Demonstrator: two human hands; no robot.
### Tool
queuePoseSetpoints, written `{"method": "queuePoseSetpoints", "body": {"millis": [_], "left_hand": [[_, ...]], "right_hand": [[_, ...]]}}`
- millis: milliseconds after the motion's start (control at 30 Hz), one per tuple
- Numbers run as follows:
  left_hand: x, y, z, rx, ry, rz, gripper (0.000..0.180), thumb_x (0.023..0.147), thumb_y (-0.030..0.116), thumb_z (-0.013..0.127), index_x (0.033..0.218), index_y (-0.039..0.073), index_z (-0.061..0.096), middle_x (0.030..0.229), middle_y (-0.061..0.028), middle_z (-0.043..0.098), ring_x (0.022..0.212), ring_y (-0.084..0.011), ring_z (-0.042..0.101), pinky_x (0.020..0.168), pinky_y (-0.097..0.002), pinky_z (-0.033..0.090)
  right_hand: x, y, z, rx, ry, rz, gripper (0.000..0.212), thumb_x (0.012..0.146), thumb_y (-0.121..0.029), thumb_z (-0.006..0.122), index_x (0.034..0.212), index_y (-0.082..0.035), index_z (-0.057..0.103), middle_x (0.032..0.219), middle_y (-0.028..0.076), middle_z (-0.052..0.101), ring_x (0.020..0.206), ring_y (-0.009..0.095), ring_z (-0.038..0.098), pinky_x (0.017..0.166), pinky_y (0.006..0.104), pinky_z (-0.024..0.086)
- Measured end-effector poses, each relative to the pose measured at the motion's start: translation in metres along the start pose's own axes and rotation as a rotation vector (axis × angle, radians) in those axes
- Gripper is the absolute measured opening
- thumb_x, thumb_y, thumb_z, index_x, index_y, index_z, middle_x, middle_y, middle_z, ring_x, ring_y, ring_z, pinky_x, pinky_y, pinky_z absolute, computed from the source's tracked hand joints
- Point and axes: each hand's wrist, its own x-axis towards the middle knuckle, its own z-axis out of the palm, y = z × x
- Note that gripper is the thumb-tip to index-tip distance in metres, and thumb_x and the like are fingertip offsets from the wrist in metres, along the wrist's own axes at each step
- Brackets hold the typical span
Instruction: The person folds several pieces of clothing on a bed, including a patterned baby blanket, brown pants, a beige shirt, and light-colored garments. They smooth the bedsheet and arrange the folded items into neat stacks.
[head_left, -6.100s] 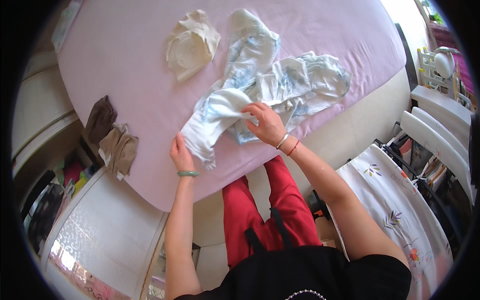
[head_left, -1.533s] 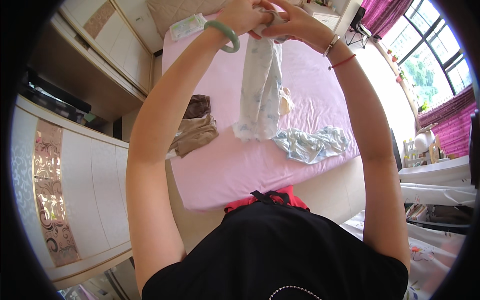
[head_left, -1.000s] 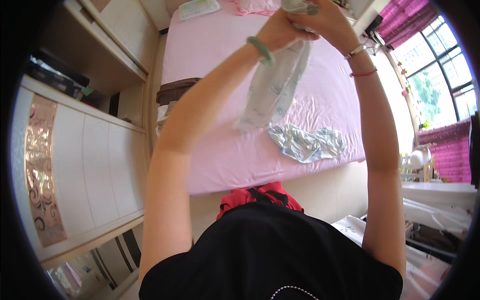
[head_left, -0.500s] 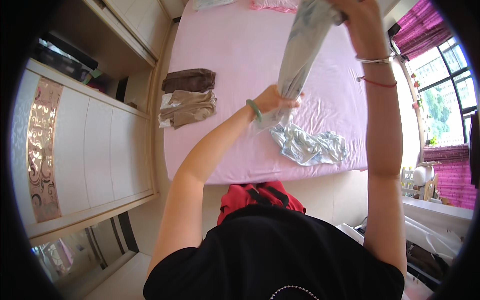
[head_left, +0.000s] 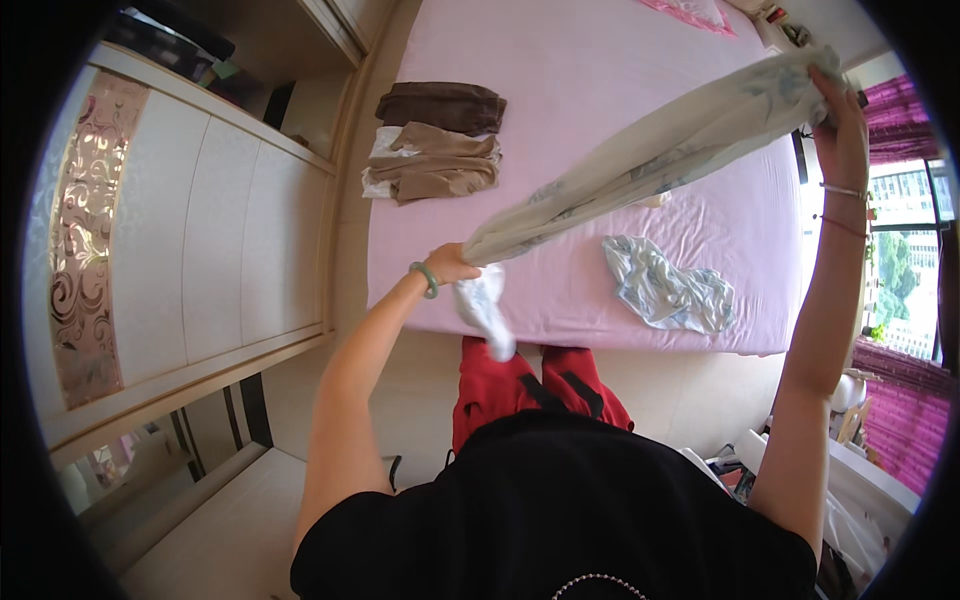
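A long, pale garment with a faint blue print (head_left: 650,150) is stretched at a slant above the bed. My left hand (head_left: 453,264), below a green bangle, is closed round its lower, bunched end, and a white end hangs blurred beneath the fist. My right hand (head_left: 840,115), raised at the far right, grips the other end. Whether the garment is trousers or a top I cannot tell. On the bed below it lies a crumpled white and light-blue garment (head_left: 670,288), touched by neither hand.
On the left side of the pink-sheeted bed (head_left: 560,60) lie a folded dark brown garment (head_left: 440,108) and a folded tan one (head_left: 445,165) over something white. A white wardrobe (head_left: 225,220) stands at the left. Magenta curtains (head_left: 905,410) frame a window at the right.
My hands have moved apart, the left one left and nearer me, the right one outward. The garment between them has gone from steep and bunched to drawn out long. The view has shifted.
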Motion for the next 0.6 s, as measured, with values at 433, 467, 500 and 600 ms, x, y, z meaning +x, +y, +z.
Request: {"method": "queuePoseSetpoints", "body": {"millis": [433,467,500,600], "left_hand": [[-0.041,-0.163,-0.135,0.354,0.227,-0.346,0.076,0.068,0.038,0.078,0.134,0.01,0.052,0.128,-0.0188,0.06,0.122,-0.0336,0.055,0.104,-0.0475,0.041],[-0.049,-0.161,-0.137,0.411,0.264,-0.301,0.086,0.066,0.039,0.081,0.14,0.011,0.046,0.135,-0.0184,0.054,0.128,-0.034,0.05,0.108,-0.0476,0.038],[-0.057,-0.154,-0.14,0.47,0.302,-0.256,0.097,0.065,0.04,0.084,0.147,0.012,0.04,0.143,-0.018,0.049,0.134,-0.0343,0.045,0.112,-0.0477,0.035],[-0.044,-0.041,-0.103,0.049,0.429,0.255,0.116,0.062,0.035,0.091,0.154,0.011,0.025,0.152,-0.0183,0.036,0.143,-0.0337,0.032,0.117,-0.0437,0.029]], "right_hand": [[-0.092,0.149,0.144,0.128,0.165,0.358,0.027,0.086,-0.005,0.071,0.111,0.001,0.063,0.097,0.007,0.066,0.081,0.015,0.063,0.064,0.0257,0.049],[-0.106,0.149,0.156,0.152,0.208,0.352,0.024,0.086,-0.005,0.071,0.108,0.0,0.063,0.092,0.005,0.066,0.073,0.012,0.062,0.057,0.0238,0.047],[-0.121,0.15,0.166,0.118,0.127,0.332,0.02,0.087,-0.008,0.07,0.106,-0.001,0.064,0.089,0.005,0.066,0.07,0.01,0.061,0.055,0.0235,0.045],[-0.174,0.135,0.227,-0.078,-0.106,0.397,0.026,0.087,-0.018,0.072,0.106,-0.002,0.066,0.086,0.001,0.065,0.07,0.007,0.059,0.055,0.0219,0.044]]}}
